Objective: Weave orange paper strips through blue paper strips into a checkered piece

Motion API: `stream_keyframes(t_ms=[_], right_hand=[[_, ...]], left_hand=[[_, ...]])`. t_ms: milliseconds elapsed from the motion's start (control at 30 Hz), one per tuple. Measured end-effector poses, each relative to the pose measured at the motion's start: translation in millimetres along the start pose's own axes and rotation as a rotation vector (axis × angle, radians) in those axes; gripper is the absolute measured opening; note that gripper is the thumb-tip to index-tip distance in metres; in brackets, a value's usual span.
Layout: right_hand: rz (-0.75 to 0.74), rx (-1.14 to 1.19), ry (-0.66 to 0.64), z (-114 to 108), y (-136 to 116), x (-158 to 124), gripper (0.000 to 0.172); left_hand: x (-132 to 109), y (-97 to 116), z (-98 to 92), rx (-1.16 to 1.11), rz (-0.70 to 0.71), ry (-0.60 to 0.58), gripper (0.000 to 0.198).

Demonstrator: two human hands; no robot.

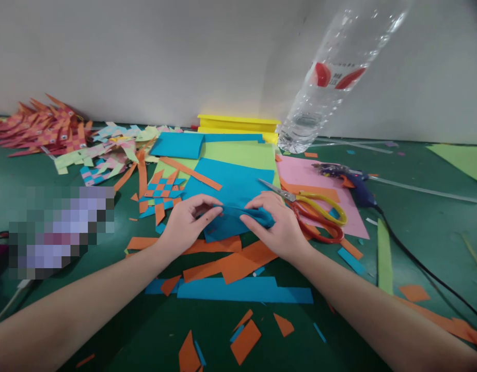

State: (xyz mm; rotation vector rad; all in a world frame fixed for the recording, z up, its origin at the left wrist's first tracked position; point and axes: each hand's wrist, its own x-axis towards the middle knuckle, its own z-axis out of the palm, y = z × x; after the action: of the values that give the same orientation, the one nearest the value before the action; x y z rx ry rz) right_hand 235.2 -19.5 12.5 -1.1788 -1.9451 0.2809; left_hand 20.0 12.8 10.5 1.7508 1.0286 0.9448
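Note:
A sheet of blue paper (226, 222) is held folded over between my two hands. My left hand (190, 217) pinches its left part between thumb and fingers. On the right, my right hand (275, 222) grips the other end, fingers curled behind and thumb in front. Under and behind it lies a larger blue sheet (234, 173) on light green paper (246, 150). Scissors (319, 214) with red and yellow handles rest just right of my right hand. A woven orange and blue paper piece (161, 191) lies beyond my left hand.
A plastic bottle (331, 82) leans at the back right. A glue gun (358, 186) with a black cord lies on pink paper (358, 222). Woven paper pieces (48, 129) are heaped back left. A blurred-out device (64, 232) is at left. Orange offcuts (246, 341) litter the front.

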Motion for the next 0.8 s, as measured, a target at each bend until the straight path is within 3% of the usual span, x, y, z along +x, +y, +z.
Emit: stream_keyframes(t_ms=[533, 800], right_hand=[[0.162, 0.153, -0.006, 2.2, 4.3, 1.5, 0.008], [0.206, 0.186, 0.000, 0.7, 2.0, 1.5, 0.011]], left_hand=[[1.4, 2.3, -2.1, 0.028, 0.022, 0.042, 0.014], [-0.2, 2.2, -3.6, 0.009, -0.031, 0.056, 0.017]])
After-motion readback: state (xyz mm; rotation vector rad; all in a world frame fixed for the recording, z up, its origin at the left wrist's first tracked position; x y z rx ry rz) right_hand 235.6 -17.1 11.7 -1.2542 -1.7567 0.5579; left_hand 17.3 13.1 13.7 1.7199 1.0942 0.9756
